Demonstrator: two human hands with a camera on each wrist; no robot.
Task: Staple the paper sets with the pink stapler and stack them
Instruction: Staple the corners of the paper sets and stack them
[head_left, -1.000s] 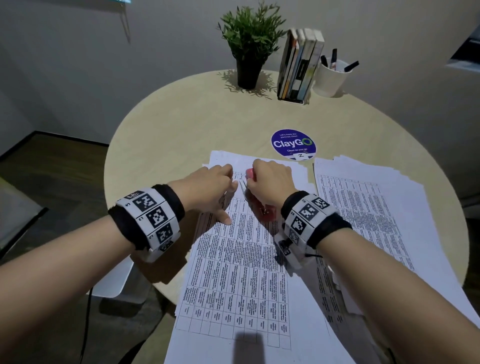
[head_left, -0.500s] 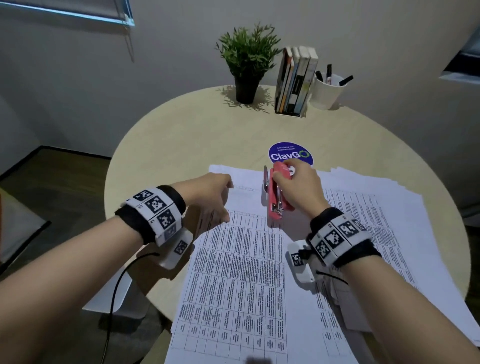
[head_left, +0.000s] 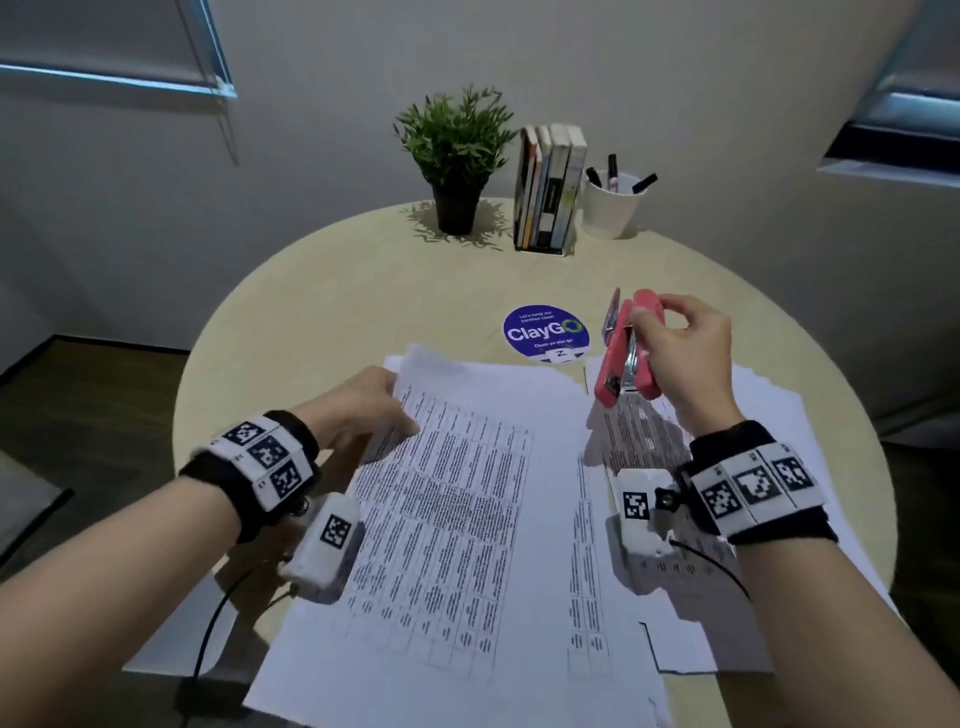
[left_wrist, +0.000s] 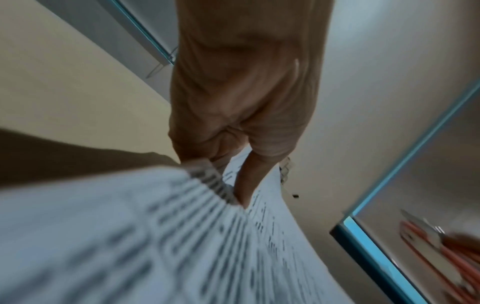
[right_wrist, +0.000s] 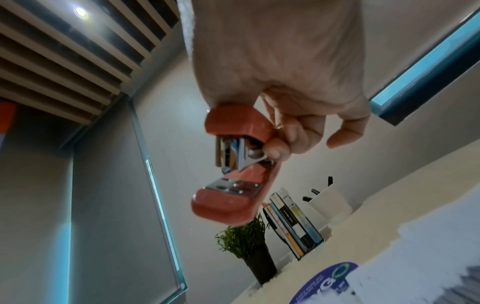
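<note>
Right hand (head_left: 685, 353) is gripping the pink stapler (head_left: 626, 358) aloft above the right-hand paper pile (head_left: 779, 415); left hand (head_left: 371, 410) is pinching the centre paper set (head_left: 457, 499) at its upper-left corner. Stapling apparently done; next, stacking the set aside.

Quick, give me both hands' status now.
Left hand: pinching the paper set at its top corner.
Right hand: holding the pink stapler above the table.

right hand (right_wrist: 280, 67) gripping pink stapler (right_wrist: 233, 164), mouth apparently agape, above table (right_wrist: 405, 197)
</note>
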